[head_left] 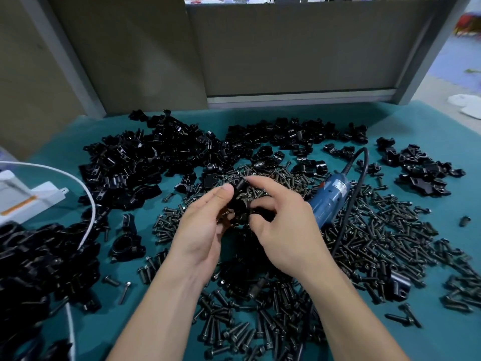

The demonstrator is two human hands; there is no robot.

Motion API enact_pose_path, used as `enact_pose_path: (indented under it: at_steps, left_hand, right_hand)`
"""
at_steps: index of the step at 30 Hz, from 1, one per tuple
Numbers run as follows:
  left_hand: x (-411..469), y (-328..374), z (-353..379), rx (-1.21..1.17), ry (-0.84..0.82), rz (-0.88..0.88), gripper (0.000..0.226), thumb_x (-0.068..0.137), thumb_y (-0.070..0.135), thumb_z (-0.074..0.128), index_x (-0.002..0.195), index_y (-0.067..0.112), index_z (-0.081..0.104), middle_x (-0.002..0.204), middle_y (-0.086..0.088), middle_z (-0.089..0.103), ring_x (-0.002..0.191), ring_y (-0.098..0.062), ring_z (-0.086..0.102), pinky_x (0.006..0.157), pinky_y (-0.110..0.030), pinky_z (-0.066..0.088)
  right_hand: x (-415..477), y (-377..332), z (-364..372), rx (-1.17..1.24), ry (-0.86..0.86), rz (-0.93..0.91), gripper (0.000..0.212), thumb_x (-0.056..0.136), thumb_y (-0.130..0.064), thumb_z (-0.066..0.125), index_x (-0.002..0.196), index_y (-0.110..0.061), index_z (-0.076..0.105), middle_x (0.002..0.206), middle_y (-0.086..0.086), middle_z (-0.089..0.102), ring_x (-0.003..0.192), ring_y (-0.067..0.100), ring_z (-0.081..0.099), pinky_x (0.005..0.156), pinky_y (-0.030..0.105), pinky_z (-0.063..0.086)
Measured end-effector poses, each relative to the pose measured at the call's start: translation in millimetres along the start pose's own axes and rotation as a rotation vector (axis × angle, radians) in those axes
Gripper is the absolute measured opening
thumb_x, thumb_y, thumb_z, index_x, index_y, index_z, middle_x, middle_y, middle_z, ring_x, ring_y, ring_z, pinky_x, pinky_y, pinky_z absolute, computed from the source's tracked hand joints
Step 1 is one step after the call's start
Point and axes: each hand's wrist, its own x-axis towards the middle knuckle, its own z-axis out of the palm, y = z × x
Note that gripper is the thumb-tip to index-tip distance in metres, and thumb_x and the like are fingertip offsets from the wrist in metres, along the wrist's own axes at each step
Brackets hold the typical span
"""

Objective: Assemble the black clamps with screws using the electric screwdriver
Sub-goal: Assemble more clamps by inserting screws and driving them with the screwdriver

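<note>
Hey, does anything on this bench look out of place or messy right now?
Nothing looks damaged. The blue electric screwdriver lies on the spread of loose dark metal screws, its black cord looping over them. A white cable drapes across the left heap of black clamps.

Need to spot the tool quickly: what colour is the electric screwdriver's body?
The electric screwdriver is blue; the head view shows it.

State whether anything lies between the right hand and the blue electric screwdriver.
Nothing visible does. The electric screwdriver lies on loose screws just beside the right hand, which, with the left hand, grips a black clamp.
</note>
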Motion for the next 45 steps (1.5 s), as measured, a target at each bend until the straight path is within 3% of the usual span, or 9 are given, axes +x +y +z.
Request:
enact_pose_path:
  at_steps: [2, 5, 13, 18, 26, 33, 38, 42, 45]
  left_hand:
    - [1.1, -0.1, -1.5, -0.091, -0.006, -0.019, 0.034, 0.086, 0.043, 0.064, 0.096, 0.02, 0.086, 0.11, -0.003, 0.079, 0.112, -0.02, 0.071, 0.115, -0.048, 0.045]
    - [1.7, -0.7, -4.5, -0.298, -0.071, -0.084, 0.037, 0.09, 0.044, 0.059, 0.075, 0.018, 0.08, 0.119, -0.002, 0.076, 0.128, -0.021, 0.064, 0.118, -0.048, 0.042]
    - [-3.1, 0.4, -2.2, -0.068, -0.15, -0.03, 0.046, 0.094, 0.055, 0.054, 0.098, 0.02, 0.083, 0.128, -0.014, 0.073, 0.125, -0.031, 0.067, 0.107, -0.049, 0.05]
    - [-4.9, -2.5, 7.3, 0.068, -0.11, 0.024, 0.039, 0.096, 0.046, 0.06, 0.091, 0.016, 0.084, 0.112, -0.015, 0.078, 0.103, -0.026, 0.075, 0.1, -0.047, 0.054]
    - [-5.0, -5.5, 10.0, 0.036, -0.005, 0.069, 0.041, 0.099, 0.045, 0.055, 0.082, 0.019, 0.083, 0.107, -0.015, 0.079, 0.11, -0.032, 0.074, 0.098, -0.045, 0.057]
    - [-2.9, -3.4, 5.9, -0.142, 0.038, -0.028, 0.04, 0.083, 0.049, 0.062, 0.092, 0.018, 0.086, 0.102, -0.004, 0.078, 0.093, -0.014, 0.074, 0.093, -0.035, 0.057]
    - [-2.1, 8.6, -6.1, -0.14, 0.031, 0.006, 0.026, 0.073, 0.011, 0.073, 0.095, 0.018, 0.086, 0.093, 0.001, 0.079, 0.086, -0.007, 0.074, 0.083, -0.024, 0.06]
    - [1.2, 24.7, -24.3, -0.398, 0.232, 0.108, 0.015, 0.095, 0.014, 0.062, 0.103, 0.008, 0.074, 0.093, -0.007, 0.08, 0.091, -0.016, 0.078, 0.076, -0.027, 0.063]
    - [3.9, 28.9, -32.9, -0.488, 0.374, 0.181, 0.015, 0.106, 0.017, 0.057, 0.106, 0.008, 0.069, 0.096, -0.011, 0.078, 0.089, -0.018, 0.078, 0.077, -0.029, 0.063]
  right_hand:
    - [-1.6, 0.9, 4.2, -0.003, 0.058, -0.019, 0.057, 0.095, -0.012, 0.067, 0.129, -0.056, 0.057, 0.089, -0.039, 0.061, 0.087, -0.003, 0.066, 0.082, 0.015, 0.052]
    - [-1.5, 4.2, 7.2, 0.085, 0.132, -0.033, 0.043, 0.094, -0.008, 0.07, 0.112, -0.047, 0.066, 0.082, -0.042, 0.062, 0.095, -0.021, 0.06, 0.075, -0.003, 0.042]
    - [-0.9, -0.4, 8.4, 0.251, 0.135, -0.01, 0.038, 0.09, -0.013, 0.075, 0.105, -0.044, 0.058, 0.093, -0.021, 0.076, 0.086, 0.007, 0.074, 0.075, 0.031, 0.062]
    - [-2.5, -1.5, 8.7, 0.147, 0.085, -0.015, 0.046, 0.092, -0.023, 0.074, 0.125, -0.051, 0.057, 0.083, -0.016, 0.074, 0.079, 0.002, 0.07, 0.07, 0.013, 0.055]
    - [3.3, -1.1, -5.2, 0.033, 0.082, 0.028, 0.029, 0.087, -0.019, 0.075, 0.106, -0.041, 0.072, 0.08, -0.028, 0.074, 0.073, -0.005, 0.068, 0.061, 0.004, 0.044]
    - [7.6, 2.7, -8.6, 0.182, 0.136, 0.068, 0.04, 0.097, 0.002, 0.053, 0.094, -0.031, 0.076, 0.083, -0.015, 0.078, 0.079, 0.006, 0.075, 0.081, 0.032, 0.063]
    - [24.4, 4.0, -17.0, 0.126, 0.287, 0.091, 0.044, 0.099, 0.003, 0.052, 0.089, -0.033, 0.075, 0.084, -0.014, 0.077, 0.077, 0.0, 0.071, 0.075, 0.023, 0.06]
    - [56.9, -12.6, 0.7, -0.321, -0.103, 0.049, 0.026, 0.1, -0.016, 0.064, 0.106, -0.038, 0.077, 0.103, -0.015, 0.075, 0.068, -0.006, 0.062, 0.053, 0.001, 0.041]
    - [71.9, -29.0, 25.1, -0.478, -0.365, -0.059, 0.034, 0.093, -0.022, 0.074, 0.124, -0.037, 0.072, 0.12, -0.005, 0.072, 0.093, 0.014, 0.067, 0.08, 0.019, 0.05]
